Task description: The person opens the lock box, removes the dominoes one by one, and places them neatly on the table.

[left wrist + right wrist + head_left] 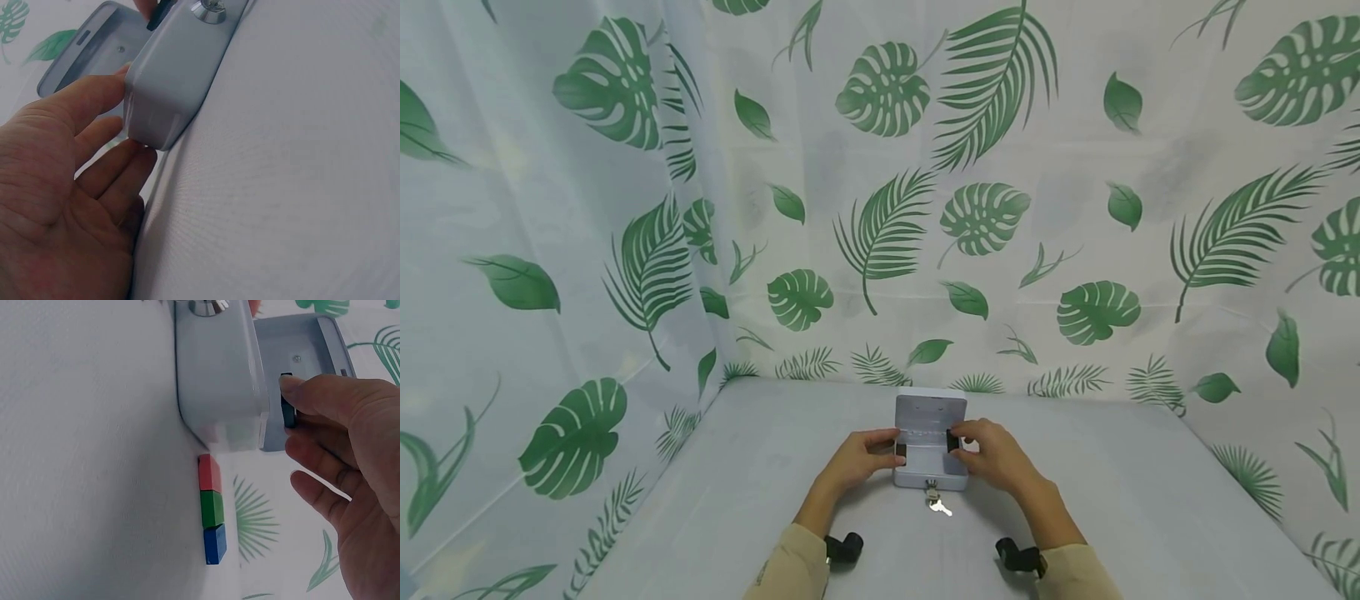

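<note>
While both hands flank the open cash box point(930, 467), the right hand point(996, 457) pinches its black tray point(287, 407); the left hand's point(859, 458) loose fingers point(100, 94) touch the wall. Uneven lifting could jam the tray.

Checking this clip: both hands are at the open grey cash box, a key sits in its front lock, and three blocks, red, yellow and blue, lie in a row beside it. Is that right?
Not quite. The middle block is green, not yellow; the right wrist view shows the red block, green, then the blue block in a row beside the cash box. The rest holds: the left hand and right hand are at the open box, with the key in the lock.
</note>
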A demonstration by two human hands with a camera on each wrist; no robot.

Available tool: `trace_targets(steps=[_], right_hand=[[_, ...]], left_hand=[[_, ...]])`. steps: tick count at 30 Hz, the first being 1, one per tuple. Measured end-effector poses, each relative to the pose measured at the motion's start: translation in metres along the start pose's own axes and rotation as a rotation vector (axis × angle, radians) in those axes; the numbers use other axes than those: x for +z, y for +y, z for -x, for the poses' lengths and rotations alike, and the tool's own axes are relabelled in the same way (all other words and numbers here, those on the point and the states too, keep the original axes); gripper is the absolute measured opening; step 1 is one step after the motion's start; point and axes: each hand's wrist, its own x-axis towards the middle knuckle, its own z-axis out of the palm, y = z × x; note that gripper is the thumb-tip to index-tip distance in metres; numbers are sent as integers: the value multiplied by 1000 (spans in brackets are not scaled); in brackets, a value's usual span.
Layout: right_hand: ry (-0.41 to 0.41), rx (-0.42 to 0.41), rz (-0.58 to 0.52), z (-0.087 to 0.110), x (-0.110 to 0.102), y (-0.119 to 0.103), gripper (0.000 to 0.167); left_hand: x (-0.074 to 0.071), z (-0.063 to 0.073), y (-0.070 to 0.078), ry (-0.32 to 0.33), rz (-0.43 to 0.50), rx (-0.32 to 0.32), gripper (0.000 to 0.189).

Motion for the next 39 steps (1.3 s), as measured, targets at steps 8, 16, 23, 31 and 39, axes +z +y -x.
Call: trace_targets(steps=[8,16,23,31,39], right_hand=[[10,4,-20,2,-3,5,33],[-10,-33,-30,4,-11,10,30],[-35,-24,-16,6,-15,15,31],[-68,48,-17,9,-20,21,30],[-85,81,-25,9,-22,25,30]], left_hand=[[0,0,1,1,-12,-2,58],[0,-1,-1,8,-18,-4,58],[0,-1,0,13,-22,-5,57],[1,-1,-2,10,-18,-2,58],[1,-1,-2,10,-9,3,58]])
